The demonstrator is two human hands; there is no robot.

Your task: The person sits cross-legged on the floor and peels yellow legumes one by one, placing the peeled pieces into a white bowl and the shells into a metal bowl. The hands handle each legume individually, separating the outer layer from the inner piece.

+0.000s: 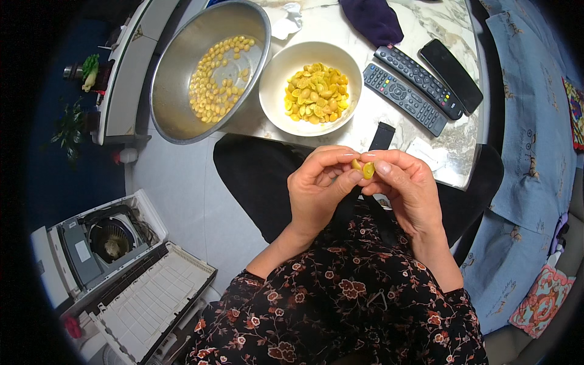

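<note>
My left hand (318, 182) pinches one half of a split yellow kernel (355, 164), which looks like a ginkgo nut. Between the thumb and forefinger of my right hand (406, 187) is the other half (368, 170), its cut face showing. The fingertips of both hands meet above my lap. Beyond them on the table stands a white bowl (273, 105) holding a heap of split yellow kernels (317, 93). To its left a tilted stainless steel basin (171, 91) contains whole, paler kernels (210, 98).
Two remote controls (406, 98) (419, 82) and a smartphone (451, 75) lie on the marble-patterned table (424, 23). A dark purple cloth (372, 20) and crumpled tissues (287, 20) (428, 153) are there too. An opened appliance (109, 242) stands lower left; a blue-covered sofa (524, 182) is at right.
</note>
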